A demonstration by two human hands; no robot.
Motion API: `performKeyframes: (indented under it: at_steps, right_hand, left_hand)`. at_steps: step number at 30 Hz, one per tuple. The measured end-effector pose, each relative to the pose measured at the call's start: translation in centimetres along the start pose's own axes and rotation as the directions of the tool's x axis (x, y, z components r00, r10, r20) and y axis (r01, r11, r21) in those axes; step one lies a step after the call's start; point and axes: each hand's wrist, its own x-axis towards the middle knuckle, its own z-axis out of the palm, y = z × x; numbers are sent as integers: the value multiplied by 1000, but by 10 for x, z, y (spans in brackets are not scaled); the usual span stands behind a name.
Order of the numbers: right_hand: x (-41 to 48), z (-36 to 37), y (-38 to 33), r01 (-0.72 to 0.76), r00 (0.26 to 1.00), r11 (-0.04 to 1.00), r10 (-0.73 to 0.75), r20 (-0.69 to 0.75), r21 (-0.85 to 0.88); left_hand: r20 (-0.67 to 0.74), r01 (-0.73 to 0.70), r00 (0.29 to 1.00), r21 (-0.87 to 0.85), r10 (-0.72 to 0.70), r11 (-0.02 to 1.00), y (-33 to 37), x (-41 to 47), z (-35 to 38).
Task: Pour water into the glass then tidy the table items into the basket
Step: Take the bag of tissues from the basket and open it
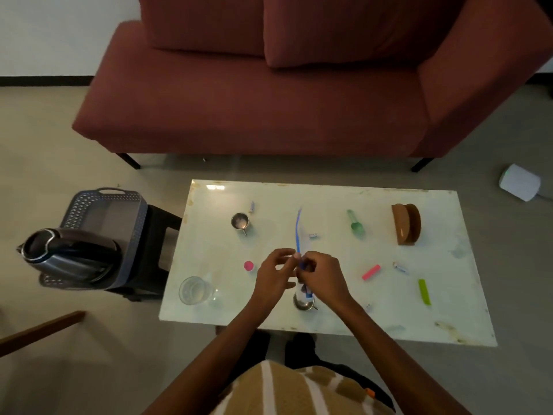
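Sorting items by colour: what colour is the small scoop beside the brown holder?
Green; the scoop shows best in the head view.

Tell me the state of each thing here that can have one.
Glass, upright, water unclear.
Basket, on stool beside table.
Kettle, lid shut, inside basket.
Far steel cup, upright.
Near steel cup, upright, partly hidden.
Blue toothbrush, gripped by right hand.
Left hand, curled at toothbrush, grip unclear.
Green scoop, lying flat.
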Motion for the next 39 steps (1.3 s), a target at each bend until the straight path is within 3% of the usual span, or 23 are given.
performKeyframes:
  at_steps: [2,4,10,16,22,28,34,37,39]
  right_hand:
    - [-6,2,1,54,998,991,-55,-4,-122]
    - [-9,2,3,67,998,992,-66,15,-104]
    - [-1,-7,6,-30,999,960,25,22,277]
    - [-1,-7,2,-85,996,927,81,29,365]
    - [-3,3,4,-66,997,947,75,-17,313]
    - [2,6,20,-78,967,936,154,-202,342]
    - [2,0,34,-77,949,957,156,-276,278]
    - [3,-2,37,-59,950,980,113,-291,188]
    - [4,-1,38,-55,951,992,87,-297,112]
  left_hand:
    - [32,61,998,-25,-60,998,6,2,2]
    - [3,90,996,-15,-90,996,7,4,2]
    - [59,230,973,-123,-224,966,5,0,-4]
    - [156,259,957,-97,-242,961,8,-10,-10]
    - [108,195,975,15,-196,981,5,-12,-13]
    - [-202,124,972,25,-116,992,-10,-9,-20]
    - [-323,48,946,166,8,985,-18,-8,-35]
    - [-314,-1,942,361,122,933,-22,-8,-38]
    - [-274,-34,937,547,218,837,-23,-9,-39]
